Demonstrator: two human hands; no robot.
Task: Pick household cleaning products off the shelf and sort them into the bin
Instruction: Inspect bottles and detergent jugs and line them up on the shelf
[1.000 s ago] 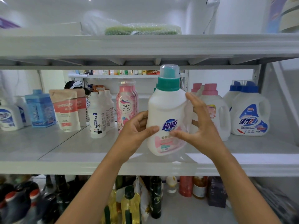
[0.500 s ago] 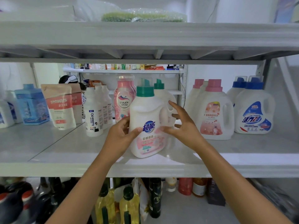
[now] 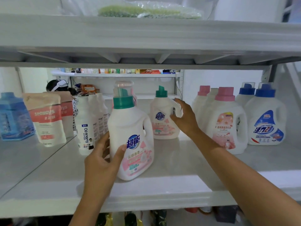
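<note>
Head view: you're facing a white metal shelf [image 3: 162,162] in a bright white room, with another board overhead carrying a bagged green item [image 3: 149,11]. A second shelving unit with small goods shows through the back.

Your left hand [image 3: 104,159] is wrapped around the lower left side of the front teal-cap detergent bottle [image 3: 132,141], thumb across its label; the bottle stands near the front edge, tilted slightly. Your right hand [image 3: 185,118] reaches to the rear teal-cap detergent bottle [image 3: 164,118], fingers at its handle, but whether they are closed on it can't be told.

Counts on this shelf:
- teal-cap bottles: two.
- pink-cap jugs [image 3: 226,121]: two caps are visible, possibly a third body between them, hard to say.
- blue-cap jugs [image 3: 265,121]: two.
- slim white bottles [image 3: 85,126]: three in a row, front to back.
- refill pouches [image 3: 45,118]: two.
- blue box-shaped container [image 3: 13,116]: one.
- pink bottle [image 3: 123,86]: one, mostly hidden behind the front bottle.

Dark bottles sit blurred on the level below.
</note>
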